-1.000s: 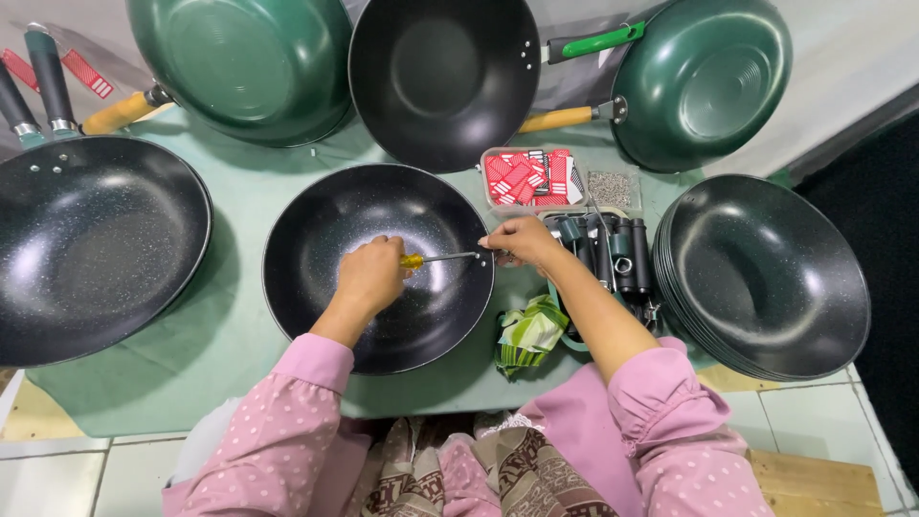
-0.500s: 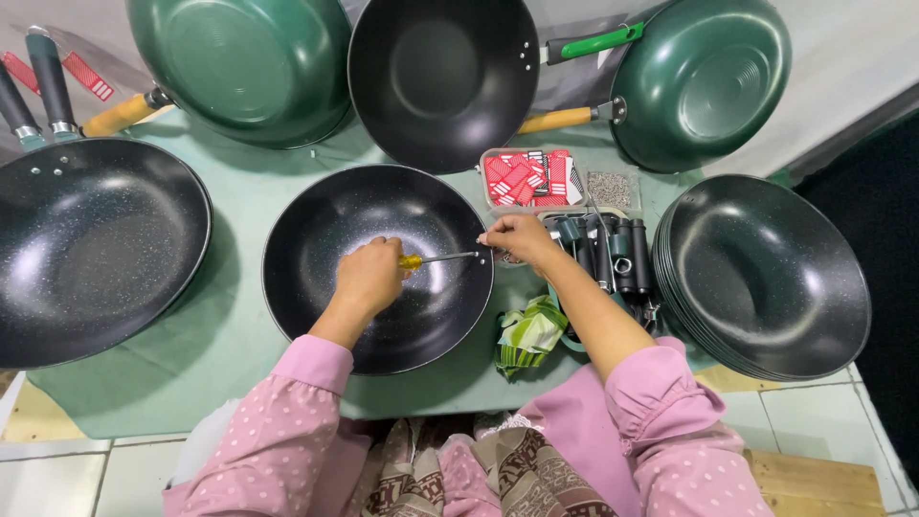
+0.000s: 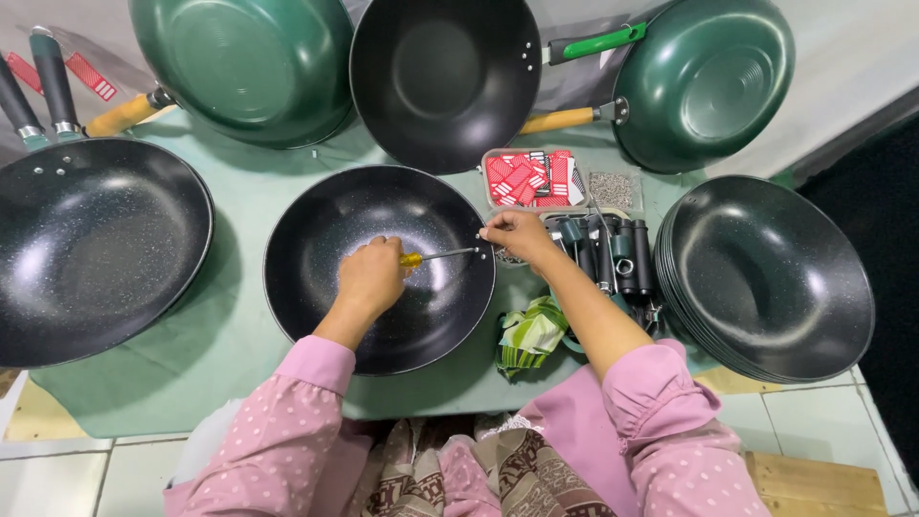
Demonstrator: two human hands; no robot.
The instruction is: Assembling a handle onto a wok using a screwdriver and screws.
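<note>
From the head camera, looking down: a black speckled pan [image 3: 380, 268] sits on the green-covered bench [image 3: 239, 201], in front of the person in pink dotted sleeves. The left hand [image 3: 371, 276] is over the pan's middle, its fingers curled shut round the yellow handle of a screwdriver [image 3: 436, 257]. The metal shaft runs rightward across the pan toward its right rim. There the right hand [image 3: 515, 233] meets it, fingers pinched narrow at the tip of the shaft, right at the pan's edge; what they pinch is too small to tell.

Just right of that hand lie black pan handles [image 3: 613, 254], and beyond them a tray of red packets [image 3: 528, 178]. A stack of black pans [image 3: 766, 278] stands at the far right, a large black pan [image 3: 91, 249] at the left, and green and black pans along the back.
</note>
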